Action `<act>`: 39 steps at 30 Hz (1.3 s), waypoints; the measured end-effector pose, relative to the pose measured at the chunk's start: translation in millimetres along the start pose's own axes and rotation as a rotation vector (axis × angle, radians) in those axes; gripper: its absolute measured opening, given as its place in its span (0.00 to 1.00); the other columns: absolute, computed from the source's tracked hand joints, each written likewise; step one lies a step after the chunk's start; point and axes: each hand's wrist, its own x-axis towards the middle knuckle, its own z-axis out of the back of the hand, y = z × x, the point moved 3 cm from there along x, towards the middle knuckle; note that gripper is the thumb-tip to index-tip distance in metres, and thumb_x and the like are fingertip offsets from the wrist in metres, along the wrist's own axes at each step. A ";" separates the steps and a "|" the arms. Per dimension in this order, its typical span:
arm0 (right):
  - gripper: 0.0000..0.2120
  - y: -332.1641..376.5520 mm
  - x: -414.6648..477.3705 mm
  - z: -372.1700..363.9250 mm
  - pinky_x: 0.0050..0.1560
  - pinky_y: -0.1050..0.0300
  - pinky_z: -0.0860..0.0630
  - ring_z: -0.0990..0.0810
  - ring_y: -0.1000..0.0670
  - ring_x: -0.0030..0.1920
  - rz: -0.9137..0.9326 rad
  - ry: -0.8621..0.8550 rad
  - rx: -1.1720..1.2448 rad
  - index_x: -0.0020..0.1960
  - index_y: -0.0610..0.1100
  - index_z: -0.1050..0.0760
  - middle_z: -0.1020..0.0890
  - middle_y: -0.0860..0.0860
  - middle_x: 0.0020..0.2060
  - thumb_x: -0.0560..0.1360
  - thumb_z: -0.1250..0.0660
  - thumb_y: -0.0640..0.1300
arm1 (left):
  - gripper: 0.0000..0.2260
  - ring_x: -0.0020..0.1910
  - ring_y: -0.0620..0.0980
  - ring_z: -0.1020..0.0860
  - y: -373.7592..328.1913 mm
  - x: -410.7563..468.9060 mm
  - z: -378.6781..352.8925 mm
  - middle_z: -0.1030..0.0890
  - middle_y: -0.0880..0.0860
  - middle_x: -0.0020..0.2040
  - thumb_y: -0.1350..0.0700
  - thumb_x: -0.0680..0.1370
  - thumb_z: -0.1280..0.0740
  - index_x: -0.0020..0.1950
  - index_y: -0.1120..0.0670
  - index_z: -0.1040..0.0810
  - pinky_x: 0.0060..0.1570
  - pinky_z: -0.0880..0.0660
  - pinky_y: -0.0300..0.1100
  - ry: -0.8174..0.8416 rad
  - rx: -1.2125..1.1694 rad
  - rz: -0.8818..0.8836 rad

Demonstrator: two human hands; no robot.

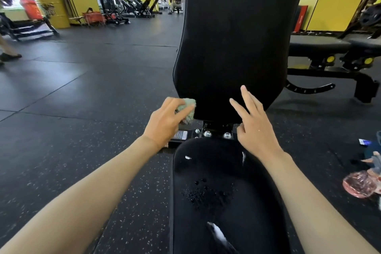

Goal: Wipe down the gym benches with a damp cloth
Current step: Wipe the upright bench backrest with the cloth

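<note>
One green cloth clamped in my left grip at the near bench backrest's left edge; one far bench right; my right grip apart, two fingers extended

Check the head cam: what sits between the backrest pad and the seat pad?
Head view: a metal bracket with shiny bolt heads fills the gap between backrest pad and seat pad. The left hand holds the cloth up-left of it.

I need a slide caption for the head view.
Left hand holds a green cloth at the bench backrest; right hand holds nothing.
</note>
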 end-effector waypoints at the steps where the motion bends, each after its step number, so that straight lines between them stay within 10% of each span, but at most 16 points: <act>1: 0.34 -1.4 0.0 0.1 0.59 0.46 0.24 0.50 0.48 0.77 -0.012 0.008 -0.002 0.75 0.42 0.36 0.50 0.48 0.79 0.70 0.38 0.28 | 0.33 0.51 0.53 0.31 0.2 11.3 4.6 0.30 0.54 0.54 0.76 0.60 0.32 0.62 0.55 0.24 0.24 0.29 0.40 -0.057 -0.002 0.022; 9: 0.37 -6.9 -3.6 -1.5 0.65 0.44 0.28 0.63 0.53 0.77 -0.044 0.156 -0.034 0.78 0.48 0.43 0.63 0.54 0.77 0.72 0.40 0.28 | 0.26 0.51 0.54 0.32 -3.1 14.7 -19.5 0.25 0.55 0.53 0.75 0.60 0.29 0.56 0.59 0.19 0.23 0.27 0.40 0.048 0.072 -0.156; 13: 0.37 -4.1 -1.8 0.3 0.65 0.43 0.28 0.63 0.53 0.77 -0.053 0.153 -0.003 0.77 0.46 0.42 0.62 0.53 0.78 0.72 0.41 0.27 | 0.21 0.49 0.54 0.27 3.7 11.2 -7.0 0.22 0.57 0.50 0.69 0.67 0.28 0.60 0.61 0.23 0.41 0.20 0.44 0.248 0.196 -0.654; 21: 0.37 -5.6 -3.0 0.2 0.62 0.53 0.26 0.62 0.53 0.77 -0.036 0.139 -0.023 0.77 0.47 0.41 0.61 0.53 0.78 0.72 0.40 0.27 | 0.11 0.56 0.54 0.25 -21.4 40.3 -21.1 0.21 0.55 0.54 0.65 0.76 0.37 0.57 0.60 0.20 0.54 0.24 0.46 0.154 0.195 -0.729; 25: 0.38 -4.2 -3.4 1.9 0.43 0.72 0.36 0.62 0.55 0.77 -0.038 0.163 -0.023 0.77 0.50 0.42 0.63 0.57 0.77 0.71 0.40 0.27 | 0.08 0.53 0.53 0.24 -7.9 24.1 -25.4 0.21 0.52 0.50 0.64 0.73 0.31 0.52 0.58 0.19 0.55 0.24 0.45 0.226 0.272 -0.744; 31: 0.38 -6.3 -1.2 3.0 0.39 0.74 0.38 0.61 0.56 0.77 -0.039 0.161 -0.009 0.77 0.50 0.42 0.63 0.58 0.77 0.71 0.41 0.27 | 0.08 0.50 0.54 0.24 19.3 12.3 -11.2 0.21 0.53 0.48 0.64 0.72 0.29 0.50 0.58 0.18 0.52 0.24 0.46 0.304 0.366 -0.725; 39: 0.30 -0.9 0.7 -0.4 0.60 0.52 0.24 0.52 0.49 0.77 -0.050 0.054 -0.025 0.73 0.43 0.33 0.52 0.50 0.79 0.72 0.38 0.29 | 0.29 0.52 0.57 0.34 26.5 16.2 41.5 0.32 0.57 0.56 0.76 0.63 0.35 0.62 0.57 0.28 0.30 0.24 0.47 -0.030 0.108 -0.192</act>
